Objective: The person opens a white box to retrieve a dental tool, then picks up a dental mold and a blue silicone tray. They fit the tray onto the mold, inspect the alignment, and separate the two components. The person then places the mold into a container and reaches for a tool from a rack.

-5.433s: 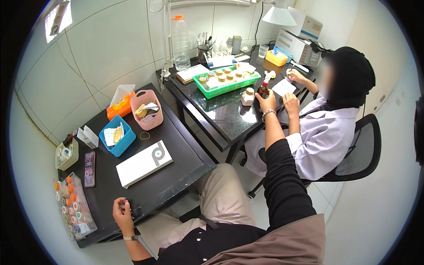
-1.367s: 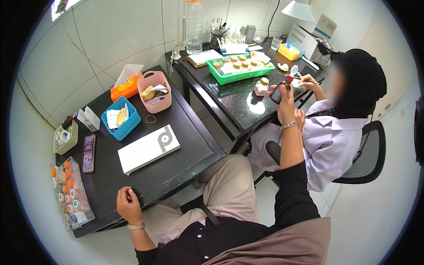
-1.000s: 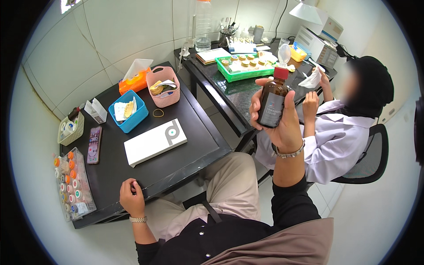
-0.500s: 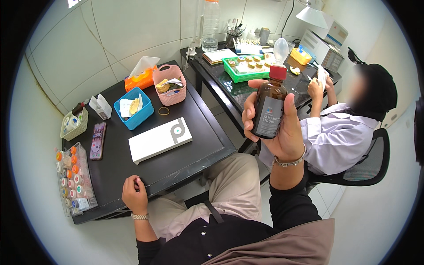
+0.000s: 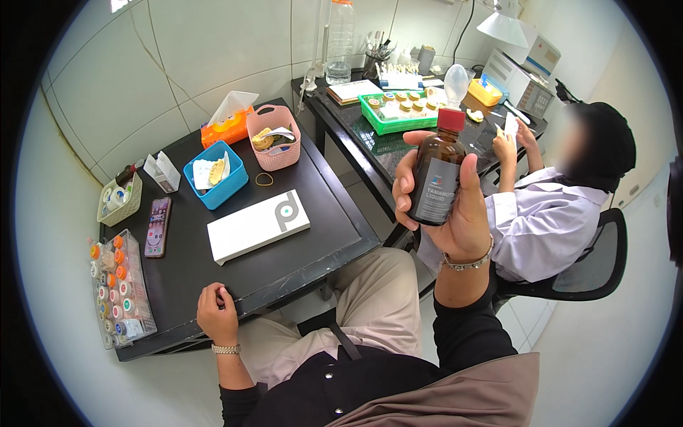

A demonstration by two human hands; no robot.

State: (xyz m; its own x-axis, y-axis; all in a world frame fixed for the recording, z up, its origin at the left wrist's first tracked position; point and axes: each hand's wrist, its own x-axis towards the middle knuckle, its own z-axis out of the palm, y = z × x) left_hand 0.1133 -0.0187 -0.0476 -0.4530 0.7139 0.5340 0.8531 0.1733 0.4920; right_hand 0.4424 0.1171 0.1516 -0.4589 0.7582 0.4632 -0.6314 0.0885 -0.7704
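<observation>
My right hand (image 5: 466, 224) is raised over the gap between the two tables, its fingers wrapped round a brown glass dropper bottle (image 5: 435, 181). The bottle has a grey label, a red collar and a clear bulb on top, and tilts slightly right. My left hand (image 5: 217, 314) rests at the front edge of the near black table, fingers curled in. A small dark spot shows by its thumb, too small to name. Beyond that hand lies a flat white box (image 5: 249, 229) with a grey round mark.
On the near table (image 5: 334, 213) stand a blue basket (image 5: 226, 186), a pink basket (image 5: 283, 153), a tissue pack (image 5: 224, 132), a phone (image 5: 157, 228) and a clear rack of small jars (image 5: 146, 313). A co-worker (image 5: 548, 220) sits right, beside a green tray (image 5: 395, 127) on the far table.
The bottle in my right hand has shifted a little right and tilted slightly more. The co-worker's hands have moved slightly. My left hand has stayed put.
</observation>
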